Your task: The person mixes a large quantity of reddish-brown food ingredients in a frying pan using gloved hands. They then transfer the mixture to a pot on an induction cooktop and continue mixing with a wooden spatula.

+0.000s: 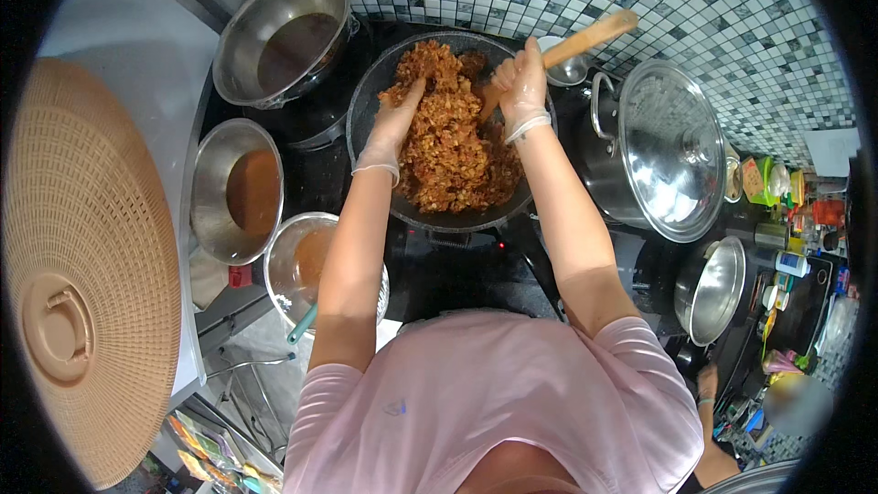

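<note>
A large dark speckled pan (357, 151) stands before me, heaped with a chunky reddish-brown food mixture (446, 151). My left hand (399, 116), in a thin clear glove, rests at the left side of the heap. Its thumb lies on the mixture and the other fingers are partly hidden, perhaps in the food. My right hand (525, 86), gloved the same way, grips a wooden paddle (590, 38) near the pan's right edge. The paddle's handle slants up to the right over the rim; its lower part goes down into the mixture.
Left of the pan are metal bowls (236, 123) of brown liquid and a bowl (274, 247) with a teal-handled utensil. A lidded steel pot (603, 165) and a steel basin (720, 288) stand right. A woven-pattern cover (137, 219) lies far left. Another person's arm (710, 425) shows lower right.
</note>
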Available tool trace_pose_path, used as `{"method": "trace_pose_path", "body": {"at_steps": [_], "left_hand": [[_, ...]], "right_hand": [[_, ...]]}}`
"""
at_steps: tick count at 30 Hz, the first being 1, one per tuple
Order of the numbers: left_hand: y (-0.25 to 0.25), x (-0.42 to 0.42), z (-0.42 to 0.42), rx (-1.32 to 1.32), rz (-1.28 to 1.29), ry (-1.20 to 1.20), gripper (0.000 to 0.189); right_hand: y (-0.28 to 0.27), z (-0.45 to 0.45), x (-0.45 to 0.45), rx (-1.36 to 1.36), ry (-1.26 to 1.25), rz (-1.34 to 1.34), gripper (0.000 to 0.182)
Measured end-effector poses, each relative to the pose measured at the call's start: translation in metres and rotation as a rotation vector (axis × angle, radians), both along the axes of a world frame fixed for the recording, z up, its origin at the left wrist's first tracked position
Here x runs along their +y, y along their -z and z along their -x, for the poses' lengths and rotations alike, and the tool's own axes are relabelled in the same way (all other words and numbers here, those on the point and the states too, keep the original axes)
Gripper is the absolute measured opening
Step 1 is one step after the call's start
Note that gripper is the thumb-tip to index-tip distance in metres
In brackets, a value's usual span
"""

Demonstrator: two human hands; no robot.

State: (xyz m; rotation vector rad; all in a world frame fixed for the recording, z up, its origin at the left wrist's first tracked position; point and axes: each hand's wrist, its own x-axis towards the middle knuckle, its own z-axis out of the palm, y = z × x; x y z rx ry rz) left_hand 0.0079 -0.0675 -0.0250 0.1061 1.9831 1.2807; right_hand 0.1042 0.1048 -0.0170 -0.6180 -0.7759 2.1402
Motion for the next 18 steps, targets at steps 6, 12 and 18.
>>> {"method": "trace_pose_path", "body": {"at_steps": [6,12,18], "left_hand": [[0.033,-0.008,-0.009,-0.116,-0.244,-0.026,0.113],[0.044,-0.006,-0.038,0.316,-0.066,0.155,0.077],[0.026,-0.043,-0.062,0.303,-0.377,-0.061,0.06]], "right_hand": [[-0.062,-0.01,-0.041,-0.064,0.179,-0.159,0.051],[-0.106,-0.029,-0.062,-0.061,0.293,-0.335,0.048],[-0.123,-0.032,-0.09,-0.036,0.269,-0.374,0.047]]}}
